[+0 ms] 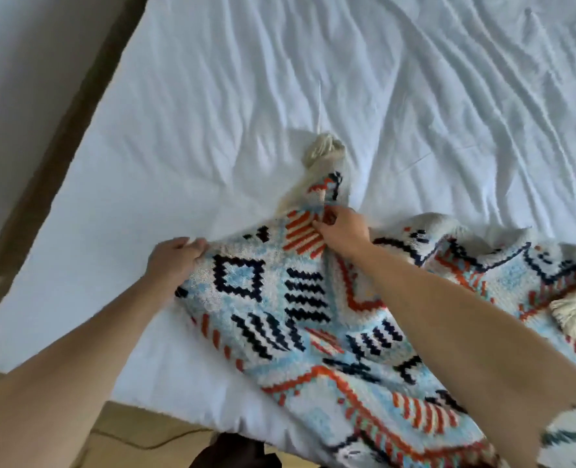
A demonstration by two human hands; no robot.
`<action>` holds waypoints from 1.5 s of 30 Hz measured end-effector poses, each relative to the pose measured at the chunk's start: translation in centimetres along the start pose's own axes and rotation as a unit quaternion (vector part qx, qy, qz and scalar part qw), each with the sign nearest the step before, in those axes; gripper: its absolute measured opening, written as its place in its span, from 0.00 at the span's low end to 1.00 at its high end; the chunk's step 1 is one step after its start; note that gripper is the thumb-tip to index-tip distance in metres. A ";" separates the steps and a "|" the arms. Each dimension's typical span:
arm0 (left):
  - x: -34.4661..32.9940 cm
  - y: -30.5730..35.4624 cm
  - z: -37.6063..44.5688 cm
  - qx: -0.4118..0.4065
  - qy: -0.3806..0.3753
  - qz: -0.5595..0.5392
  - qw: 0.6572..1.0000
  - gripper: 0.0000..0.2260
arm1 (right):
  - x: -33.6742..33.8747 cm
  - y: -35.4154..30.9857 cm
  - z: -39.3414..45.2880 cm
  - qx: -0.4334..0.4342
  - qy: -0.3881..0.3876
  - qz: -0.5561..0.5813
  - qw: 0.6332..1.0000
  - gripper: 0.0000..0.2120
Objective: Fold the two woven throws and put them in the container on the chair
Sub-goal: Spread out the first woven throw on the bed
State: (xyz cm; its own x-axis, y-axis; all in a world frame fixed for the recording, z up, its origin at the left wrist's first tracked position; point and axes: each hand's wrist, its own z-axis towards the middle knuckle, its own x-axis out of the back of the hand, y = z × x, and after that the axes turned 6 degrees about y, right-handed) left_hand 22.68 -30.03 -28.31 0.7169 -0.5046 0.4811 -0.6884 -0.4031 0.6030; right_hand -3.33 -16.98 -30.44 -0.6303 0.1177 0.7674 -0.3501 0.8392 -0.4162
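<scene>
1. One throw [313, 319] in view, patterned blue, white, orange and navy, lying rumpled on the bed [313, 79]. It runs from the centre of the view out toward 4 to 5 o'clock, and its near end hangs over the bed's lower edge. The second throw and the chair with the container are not in shot.
2. Both hands are on the same far-left edge of the throw. The left hand [175, 261] has its fingers curled over the edge at about 9 o'clock of the cloth. The right hand [342, 231] pinches the fabric near the tasselled corner [323, 150], at about 12 o'clock.
3. The hands are apart, with a short span of edge between them. The right hand is nearer the corner.
4. The long axis looks to run from 10 to 4 o'clock, so the bulk lies right of both hands.
5. My judgement: spread it flat first. The pull should go toward 10 o'clock, away from the bunched right side.
6. Risk: a second tassel [570, 309] at 3 o'clock sits on top of the folds and may snag.
</scene>
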 end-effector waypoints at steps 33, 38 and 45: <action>18.3 -12.3 2.5 0.102 0.050 -0.190 0.975 0.10 | -11.4 0.3 -22.8 0.263 -0.163 -0.251 0.917 0.27; 20.5 -13.1 0.4 0.087 -0.089 -0.308 0.943 0.13 | -13.1 0.0 -21.0 0.087 -0.143 -0.334 0.928 0.26; 21.7 -16.2 -0.9 0.000 -0.129 0.119 0.984 0.16 | -8.6 -0.2 -21.1 -0.093 -0.138 0.087 0.982 0.07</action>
State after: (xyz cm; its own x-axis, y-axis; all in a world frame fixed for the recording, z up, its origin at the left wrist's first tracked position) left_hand 49.44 -33.76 -27.07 0.4828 -0.7625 0.4308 -0.8336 -0.2493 0.4930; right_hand 16.78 -6.94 -26.70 -0.8427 0.1407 0.5196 -0.1038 0.9046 -0.4133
